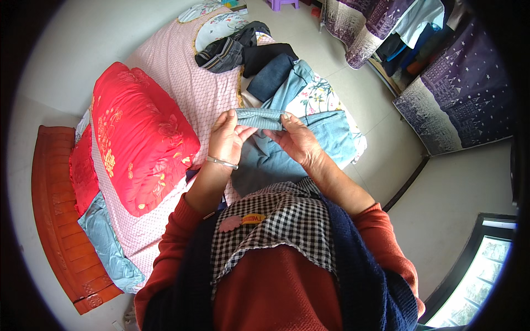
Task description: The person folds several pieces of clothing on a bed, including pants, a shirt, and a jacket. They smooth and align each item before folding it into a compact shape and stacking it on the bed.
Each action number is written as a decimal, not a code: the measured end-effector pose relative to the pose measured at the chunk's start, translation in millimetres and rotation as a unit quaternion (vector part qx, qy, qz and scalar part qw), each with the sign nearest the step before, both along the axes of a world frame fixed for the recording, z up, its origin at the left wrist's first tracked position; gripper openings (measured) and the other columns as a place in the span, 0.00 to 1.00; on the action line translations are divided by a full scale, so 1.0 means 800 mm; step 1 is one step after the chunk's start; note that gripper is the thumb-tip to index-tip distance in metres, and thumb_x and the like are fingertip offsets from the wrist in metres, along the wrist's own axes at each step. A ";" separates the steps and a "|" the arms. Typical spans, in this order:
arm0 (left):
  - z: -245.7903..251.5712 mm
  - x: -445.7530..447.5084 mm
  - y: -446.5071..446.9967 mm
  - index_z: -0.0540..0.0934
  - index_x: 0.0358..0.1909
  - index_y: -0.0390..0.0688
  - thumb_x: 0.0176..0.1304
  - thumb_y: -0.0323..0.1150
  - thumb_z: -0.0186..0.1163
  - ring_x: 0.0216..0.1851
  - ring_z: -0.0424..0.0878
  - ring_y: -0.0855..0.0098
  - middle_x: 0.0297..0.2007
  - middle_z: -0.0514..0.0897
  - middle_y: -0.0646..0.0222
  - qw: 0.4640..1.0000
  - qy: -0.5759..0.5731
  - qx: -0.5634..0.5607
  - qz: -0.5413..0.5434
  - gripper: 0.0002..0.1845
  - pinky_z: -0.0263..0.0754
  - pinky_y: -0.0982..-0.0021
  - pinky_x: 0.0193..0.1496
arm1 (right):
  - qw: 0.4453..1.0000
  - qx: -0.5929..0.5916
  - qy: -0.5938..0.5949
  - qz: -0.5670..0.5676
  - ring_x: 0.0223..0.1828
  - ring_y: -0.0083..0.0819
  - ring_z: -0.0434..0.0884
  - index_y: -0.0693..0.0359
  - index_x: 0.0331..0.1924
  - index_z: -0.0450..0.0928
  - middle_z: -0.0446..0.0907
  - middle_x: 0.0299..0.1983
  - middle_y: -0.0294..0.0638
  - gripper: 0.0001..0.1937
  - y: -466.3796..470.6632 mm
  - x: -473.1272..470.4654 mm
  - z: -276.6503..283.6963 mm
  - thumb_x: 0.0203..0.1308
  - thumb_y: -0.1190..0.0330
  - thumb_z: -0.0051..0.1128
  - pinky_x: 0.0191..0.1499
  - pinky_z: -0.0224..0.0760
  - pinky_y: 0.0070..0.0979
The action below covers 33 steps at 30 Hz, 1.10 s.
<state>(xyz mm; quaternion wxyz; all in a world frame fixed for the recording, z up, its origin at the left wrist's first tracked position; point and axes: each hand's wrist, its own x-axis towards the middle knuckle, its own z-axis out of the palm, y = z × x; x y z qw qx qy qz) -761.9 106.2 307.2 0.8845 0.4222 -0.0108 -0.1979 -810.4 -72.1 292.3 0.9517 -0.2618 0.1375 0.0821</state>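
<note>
My left hand (225, 142) and my right hand (299, 140) pinch the two ends of a light blue, ridged fabric band (261, 119), stretched level between them. It appears to be part of the light blue denim-like garment (327, 132) spread on the bed below, though the join is partly hidden. One leg-like part (292, 85) of light blue cloth stretches away beyond my hands. Past the band, a folded dark blue garment (271, 77) rests beside a black garment (267, 56). Dark grey trousers (223, 53) lie crumpled farther off.
A thick folded red quilt (145, 136) sits left on the pink patterned bed sheet (165, 53). The wooden headboard (62, 219) borders the bed, with shiny blue cloth (109, 244) alongside. Purple curtains (463, 91) hang before stored clothes at right. A purple stool (283, 4) stands beyond.
</note>
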 end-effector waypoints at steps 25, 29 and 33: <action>-0.003 -0.010 -0.005 0.76 0.45 0.37 0.70 0.44 0.48 0.45 0.80 0.69 0.42 0.82 0.63 0.990 0.052 -0.093 -0.093 0.18 0.72 0.65 0.53 | 0.987 0.104 -0.095 0.077 0.44 0.27 0.79 0.58 0.43 0.74 0.80 0.43 0.36 0.11 0.003 -0.030 0.006 0.62 0.62 0.57 0.54 0.72 0.30; -0.009 -0.013 -0.005 0.74 0.42 0.41 0.69 0.37 0.51 0.47 0.79 0.64 0.42 0.81 0.60 0.998 0.020 -0.026 -0.051 0.10 0.73 0.62 0.53 | 0.981 -0.174 0.003 0.087 0.36 0.28 0.79 0.60 0.41 0.67 0.75 0.37 0.38 0.09 0.006 -0.035 -0.012 0.61 0.73 0.56 0.30 0.81 0.28; -0.021 -0.025 -0.016 0.72 0.36 0.43 0.62 0.25 0.55 0.37 0.77 0.75 0.36 0.80 0.66 0.984 -0.029 0.106 -0.138 0.04 0.73 0.72 0.41 | 0.968 -0.215 0.131 -0.015 0.24 0.27 0.78 0.61 0.33 0.69 0.74 0.27 0.38 0.05 -0.004 -0.028 -0.042 0.62 0.71 0.53 0.21 0.78 0.25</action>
